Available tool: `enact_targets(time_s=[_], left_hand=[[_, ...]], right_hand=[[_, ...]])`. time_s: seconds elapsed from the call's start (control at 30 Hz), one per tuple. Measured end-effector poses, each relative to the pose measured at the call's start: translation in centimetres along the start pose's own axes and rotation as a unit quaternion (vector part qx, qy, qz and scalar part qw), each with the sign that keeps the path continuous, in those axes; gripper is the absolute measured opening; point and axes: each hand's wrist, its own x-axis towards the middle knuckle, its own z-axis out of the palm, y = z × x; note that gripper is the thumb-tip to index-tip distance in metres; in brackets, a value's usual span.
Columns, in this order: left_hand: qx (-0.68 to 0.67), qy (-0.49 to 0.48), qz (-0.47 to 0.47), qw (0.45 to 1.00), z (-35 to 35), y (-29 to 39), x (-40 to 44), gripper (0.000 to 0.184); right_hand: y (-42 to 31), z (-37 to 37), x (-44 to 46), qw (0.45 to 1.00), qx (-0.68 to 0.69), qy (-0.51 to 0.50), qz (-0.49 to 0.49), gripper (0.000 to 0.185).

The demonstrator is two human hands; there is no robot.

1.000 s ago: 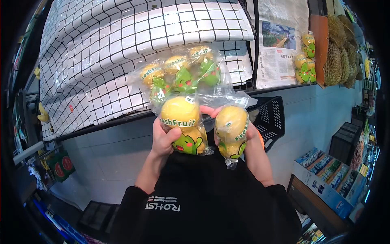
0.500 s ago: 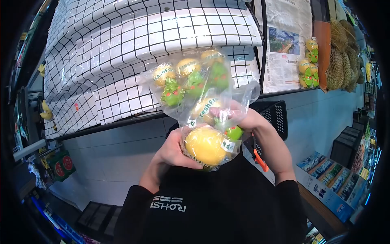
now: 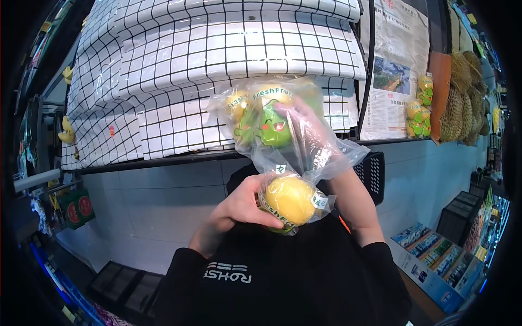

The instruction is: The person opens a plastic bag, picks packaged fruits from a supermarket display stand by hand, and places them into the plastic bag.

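Note:
My left hand (image 3: 247,204) is wrapped round a yellow fruit (image 3: 291,201) in a clear printed bag, close to my chest. Farther out, my right hand (image 3: 315,138) shows through clear plastic, its fingers closed on the side of another bagged yellow fruit (image 3: 272,117) with a green cartoon face. That fruit is at the front of the checked display shelf. Beside it stands a similar bagged fruit (image 3: 237,108), and one more is partly hidden behind my right hand. Loose bag plastic stretches between my hands.
Stepped shelves (image 3: 179,117) with black-and-white checked covering rise ahead. To the right lie newspaper (image 3: 389,81), more bagged fruit (image 3: 418,111) and durians (image 3: 462,103) behind an orange-brown board. A black crate (image 3: 373,174) stands below the shelf edge; boxed goods (image 3: 440,261) are lower right.
My right hand has moved forward and up, carrying its bagged fruit away from my left hand to the fruits on the shelf. The left hand's fruit has shifted slightly right and down.

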Motion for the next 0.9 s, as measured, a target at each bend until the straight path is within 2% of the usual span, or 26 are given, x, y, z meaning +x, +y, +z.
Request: enact_targets(time_s=[0.1, 0.17, 0.23, 0.3, 0.33, 0.37, 0.43, 0.5, 0.57, 0.6, 0.63, 0.7, 0.73, 0.8, 0.9], left_hand=[[0.003, -0.011, -0.001, 1.000, 0.1, 0.2, 0.5, 0.082], [0.007, -0.008, 0.011, 1.000, 0.0, 0.1, 0.6, 0.082], [0.009, -0.004, 0.024, 1.000, -0.4, -0.2, 0.9, 0.081], [-0.027, -0.012, 0.056, 0.998, -1.2, -0.7, 1.3, 0.080], [-0.032, -0.003, 0.062, 0.998, -1.4, -1.1, 1.4, 0.079], [-0.032, -0.003, 0.063, 0.998, -1.5, -1.3, 1.5, 0.079], [-0.056, 0.032, 0.065, 0.996, -1.6, -1.6, 1.9, 0.076], [-0.045, 0.049, 0.085, 0.994, -1.8, -2.0, 2.5, 0.069], [-0.058, 0.114, 0.112, 0.985, -2.1, -2.4, 3.2, 0.062], [-0.080, 0.124, 0.119, 0.982, -2.1, -2.4, 3.4, 0.057], [-0.080, 0.125, 0.121, 0.982, -2.2, -2.5, 3.4, 0.057], [-0.111, 0.132, 0.134, 0.976, -2.4, -2.8, 3.6, 0.055], [-0.111, 0.131, 0.129, 0.977, -2.3, -2.6, 3.7, 0.055], [-0.081, 0.148, 0.119, 0.979, -2.0, -2.2, 4.0, 0.055], [-0.082, 0.168, 0.124, 0.975, -1.9, -2.2, 4.3, 0.055]], right_hand=[[2.2, 0.2, 2.4, 0.996, -0.066, -0.011, -0.059, 0.047], [2.7, 0.5, 3.2, 0.967, -0.185, -0.030, -0.172, 0.055], [1.4, 1.0, 1.5, 0.871, -0.384, -0.020, -0.306, 0.063], [1.4, 1.3, 3.5, 0.848, -0.488, 0.086, -0.185, 0.068], [1.3, 1.8, 3.0, 0.806, -0.546, 0.122, -0.192, 0.072], [1.8, 1.4, 3.2, 0.806, -0.546, 0.122, -0.193, 0.072], [3.0, 0.5, 3.9, 0.733, -0.573, 0.169, -0.325, 0.072], [3.2, -0.4, 3.5, 0.801, -0.522, 0.157, -0.245, 0.070], [3.0, -1.3, 3.2, 0.845, -0.471, 0.104, -0.233, 0.070], [3.3, -1.6, 3.6, 0.882, -0.379, 0.060, -0.275, 0.071], [3.4, -1.8, 4.0, 0.881, -0.379, 0.058, -0.275, 0.071], [3.6, -1.4, 4.6, 0.957, -0.188, 0.000, -0.223, 0.072], [3.9, -1.4, 5.3, 0.957, -0.185, 0.005, -0.222, 0.072], [4.2, -1.5, 6.9, 0.886, -0.364, 0.077, -0.277, 0.069], [4.4, -1.5, 6.3, 0.915, -0.320, 0.066, -0.237, 0.065]])
